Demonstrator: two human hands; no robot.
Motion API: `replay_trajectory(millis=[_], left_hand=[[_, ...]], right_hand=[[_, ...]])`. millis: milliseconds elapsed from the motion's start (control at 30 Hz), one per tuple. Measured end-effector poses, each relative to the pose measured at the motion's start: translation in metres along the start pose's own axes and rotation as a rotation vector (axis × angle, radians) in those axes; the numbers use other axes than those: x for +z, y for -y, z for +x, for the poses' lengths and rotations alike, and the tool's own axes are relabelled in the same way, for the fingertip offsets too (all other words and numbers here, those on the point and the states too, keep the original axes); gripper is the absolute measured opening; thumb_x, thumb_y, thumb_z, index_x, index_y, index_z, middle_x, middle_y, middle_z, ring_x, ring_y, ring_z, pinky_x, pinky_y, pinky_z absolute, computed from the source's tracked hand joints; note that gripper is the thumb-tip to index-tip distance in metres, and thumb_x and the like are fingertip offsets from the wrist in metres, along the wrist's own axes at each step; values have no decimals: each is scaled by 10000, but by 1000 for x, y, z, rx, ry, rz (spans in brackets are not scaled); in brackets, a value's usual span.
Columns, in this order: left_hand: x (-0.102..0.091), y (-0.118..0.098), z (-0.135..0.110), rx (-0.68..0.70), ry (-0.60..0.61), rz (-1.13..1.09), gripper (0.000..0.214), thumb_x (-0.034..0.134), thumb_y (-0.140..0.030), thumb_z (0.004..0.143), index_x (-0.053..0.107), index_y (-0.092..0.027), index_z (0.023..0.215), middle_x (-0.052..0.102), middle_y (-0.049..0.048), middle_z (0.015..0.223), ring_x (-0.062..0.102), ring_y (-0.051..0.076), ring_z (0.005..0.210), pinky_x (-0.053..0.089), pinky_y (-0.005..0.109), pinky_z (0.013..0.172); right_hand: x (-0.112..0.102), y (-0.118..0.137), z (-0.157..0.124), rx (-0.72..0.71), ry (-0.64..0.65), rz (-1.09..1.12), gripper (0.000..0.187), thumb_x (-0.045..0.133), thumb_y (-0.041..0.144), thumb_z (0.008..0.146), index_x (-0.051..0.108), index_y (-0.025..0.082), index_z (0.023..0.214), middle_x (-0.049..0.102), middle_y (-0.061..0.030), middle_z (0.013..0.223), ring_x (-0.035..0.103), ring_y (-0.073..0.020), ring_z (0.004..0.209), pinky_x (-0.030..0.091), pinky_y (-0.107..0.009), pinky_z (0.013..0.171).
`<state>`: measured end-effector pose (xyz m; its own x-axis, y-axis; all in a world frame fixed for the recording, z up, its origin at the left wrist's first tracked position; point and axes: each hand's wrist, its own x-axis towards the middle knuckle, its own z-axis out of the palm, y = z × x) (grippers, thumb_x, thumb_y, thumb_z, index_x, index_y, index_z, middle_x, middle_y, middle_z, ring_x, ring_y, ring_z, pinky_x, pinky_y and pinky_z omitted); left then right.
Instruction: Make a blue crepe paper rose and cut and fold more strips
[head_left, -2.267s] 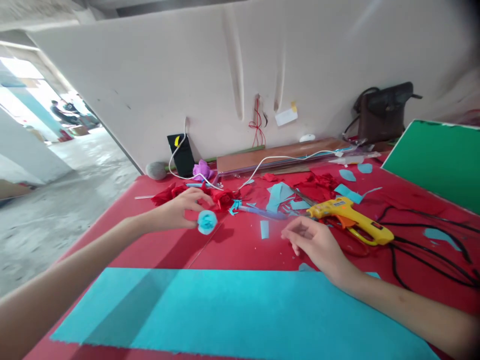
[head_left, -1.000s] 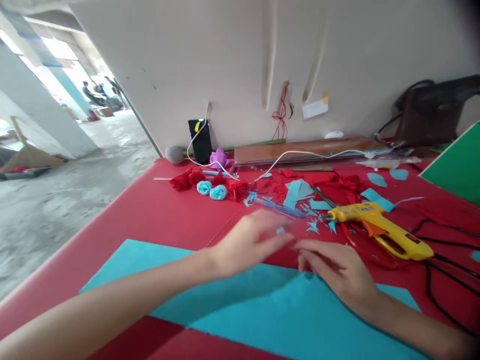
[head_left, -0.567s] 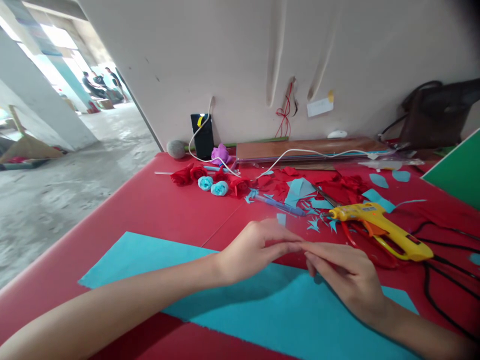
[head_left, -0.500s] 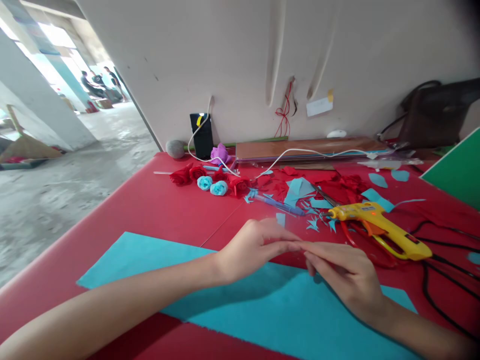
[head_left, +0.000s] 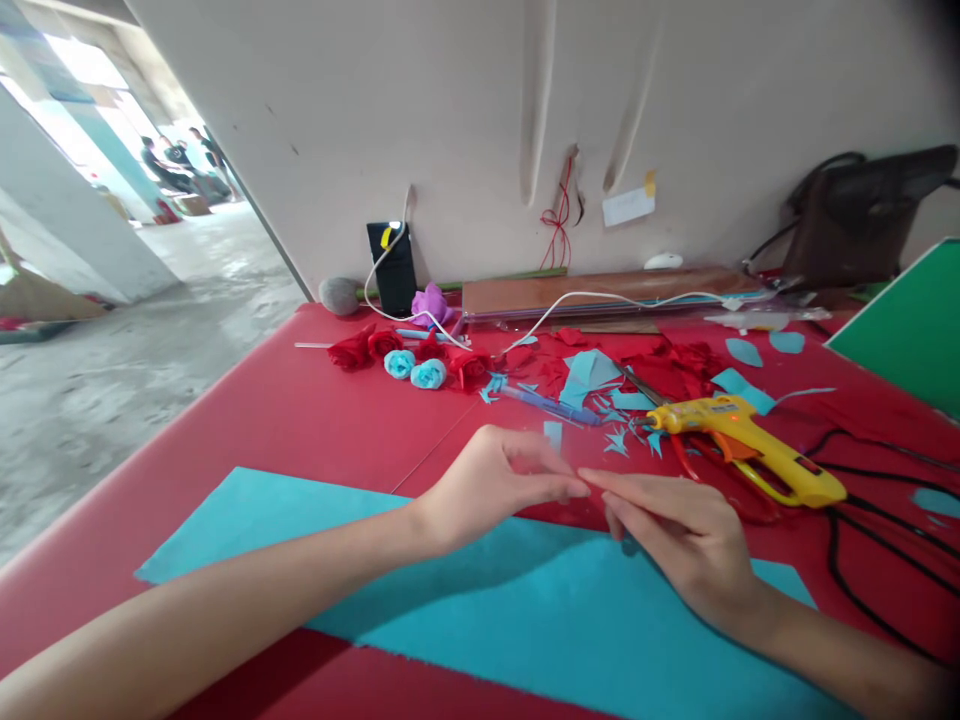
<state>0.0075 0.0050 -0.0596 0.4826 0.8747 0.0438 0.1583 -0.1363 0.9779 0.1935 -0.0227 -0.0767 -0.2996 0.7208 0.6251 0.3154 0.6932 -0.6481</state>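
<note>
My left hand (head_left: 491,485) and my right hand (head_left: 679,530) meet fingertip to fingertip above the far edge of a large blue paper sheet (head_left: 480,620) on the red table (head_left: 300,420). The left fingers are pinched together. The right index finger points at them with the other fingers curled under. Whatever sits between the fingertips is too small to make out. A yellow glue gun (head_left: 757,452) lies just right of my right hand, over red-handled scissors (head_left: 694,470). Two blue paper roses (head_left: 416,368) lie among red paper roses (head_left: 360,348) further back.
Blue and red paper scraps (head_left: 592,375) and a blue pen (head_left: 551,405) litter the middle. Black cables (head_left: 885,500) run at the right beside a green board (head_left: 907,325). By the wall stand a black device (head_left: 390,268), a wooden board (head_left: 592,292) and a brown bag (head_left: 855,220). Other people (head_left: 176,165) are far off.
My left hand let go of a blue rose beside the red roses and came back to meet my right hand at the sheet's edge. Over the last half second the hands barely moved.
</note>
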Motion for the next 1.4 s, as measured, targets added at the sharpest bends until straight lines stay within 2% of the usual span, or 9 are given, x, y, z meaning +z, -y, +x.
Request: replay_trajectory(millis=[100,233,400,567,700,933,1100,1233,1400], left_hand=[[-1,-1,0,-6,14,21,81,665,-256,748,704,-184,756,707,3,802,628,136,765,478,251,775],[0,-8,-4,-20,55,-38,174,545,-260,844,696,-178,871,709,18,916,634,153,879,481,249,806],[2,-24,-15,116,128,-72,172,543,-185,843,708,-162,883,704,41,873,619,146,832,486,246,767],[2,-34,-21,279,142,43,176,608,-136,797,716,-229,900,706,14,821,621,138,775,452,303,865],[0,-36,-21,300,125,63,163,643,-148,770,718,-271,847,700,-16,746,612,138,717,438,347,888],[-5,-38,-17,121,224,-1,84,631,-182,784,707,-212,762,685,3,735,598,132,704,486,274,722],[-7,-34,-19,-17,343,2,51,626,-196,790,672,-178,777,657,-11,765,584,100,721,471,220,713],[-10,-34,-20,-7,381,75,58,603,-203,810,652,-176,793,643,-21,776,584,91,728,459,220,749],[-9,-38,-20,75,343,188,75,581,-183,817,641,-170,775,652,-11,770,574,101,729,464,222,737]], right_hand=[[-2,-5,-1,-65,0,-80,409,519,72,802,610,307,1124,618,53,592,522,-71,452,449,-197,473],[-11,-14,-3,-360,85,-322,484,502,77,807,494,238,1264,605,29,593,522,-106,502,420,-249,510],[-25,-5,-1,-578,140,-644,374,525,152,827,553,264,1182,646,8,634,546,-120,555,409,-280,555],[-30,4,-2,-606,3,-722,284,528,206,841,606,392,1042,635,35,625,531,-119,576,429,-313,652],[-34,0,-1,-720,-4,-710,245,600,237,790,642,397,970,643,45,634,531,-113,557,429,-297,600],[-29,9,5,-715,-63,-696,179,549,249,825,663,386,810,615,51,559,516,-106,500,437,-290,542],[-29,17,8,-744,94,-712,77,682,307,719,667,375,752,627,75,557,520,-84,483,415,-262,470],[-31,15,5,-745,113,-708,193,699,320,697,657,397,869,608,88,531,533,-95,504,407,-283,481],[-29,14,4,-728,144,-693,120,697,289,703,658,342,803,590,75,516,527,-96,513,398,-291,484]])
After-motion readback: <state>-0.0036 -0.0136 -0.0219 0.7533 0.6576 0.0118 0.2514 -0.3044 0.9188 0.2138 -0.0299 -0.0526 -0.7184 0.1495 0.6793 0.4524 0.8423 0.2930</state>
